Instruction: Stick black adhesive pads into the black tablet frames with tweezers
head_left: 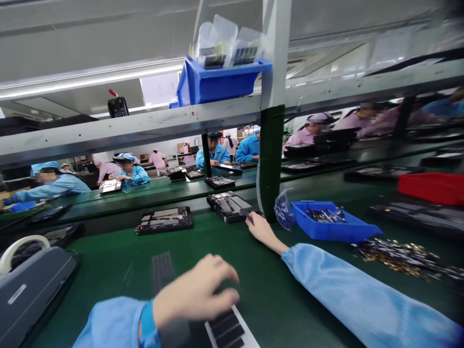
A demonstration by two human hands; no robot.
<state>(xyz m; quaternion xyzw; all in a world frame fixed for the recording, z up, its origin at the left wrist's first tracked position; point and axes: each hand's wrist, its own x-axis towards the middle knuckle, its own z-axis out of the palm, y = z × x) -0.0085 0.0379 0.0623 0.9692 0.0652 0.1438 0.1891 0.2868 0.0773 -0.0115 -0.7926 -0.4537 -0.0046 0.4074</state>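
Left hand (197, 292), blurred: thumb and fingers spread apart above a white sheet (247, 330) of black strips (224, 333) at its 5 o'clock. Right hand (264, 231): fingertips at the right corner of an uncovered unit (228, 207), at the left hand's 1 o'clock; whether they pinch cannot be told. The unit's inner parts show and strips lie on the sheet, so the work appears unfinished; its exact stage is unclear. A second unit (164, 221), also uncovered, lies at 11 o'clock, a dispenser (39, 285) at 9. A bin (322, 233) stands on the tabletop (282, 295) at the right hand's 3 o'clock. The dispenser's label (17, 294) is illegible.
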